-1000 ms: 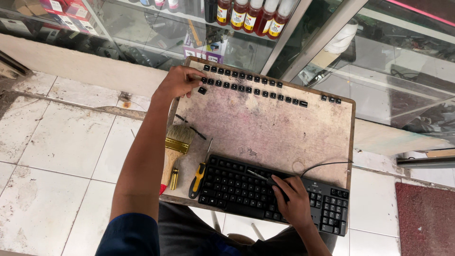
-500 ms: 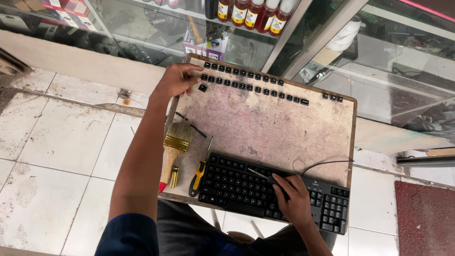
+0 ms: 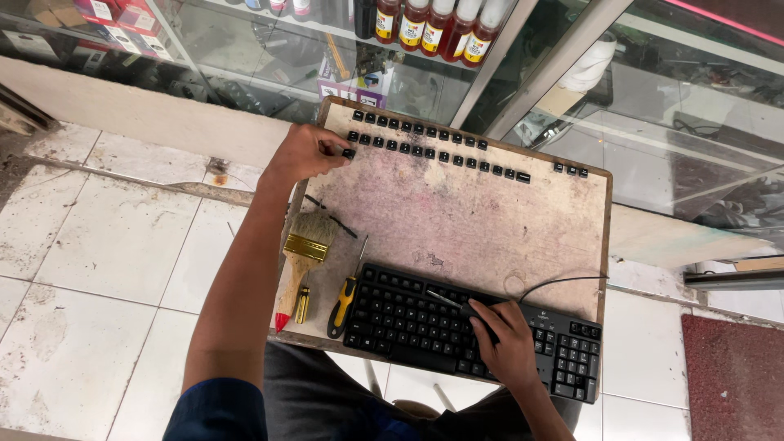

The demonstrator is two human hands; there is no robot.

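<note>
worn board (image 3: pixel 490 220): paintbrush (image 3: pixel 300 265) beside screwdriver (image 3: pixel 345 296)

Keyboard (image 3: pixel 457 335) at board's (image 3: pixel 490 220) near edge, loose keycaps (image 3: pixel 433 145) along far edge, brush (image 3: pixel 300 257) left.

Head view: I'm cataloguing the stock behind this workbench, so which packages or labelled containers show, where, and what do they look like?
Bottles: top centre, on a glass cabinet shelf; a row with dark red contents, white caps, yellow-red labels.
Boxes: top left, behind glass; red and white cartons.
Purple box: behind glass, just beyond the table's far edge; small, purple and white.
No screens or signs show.
</note>
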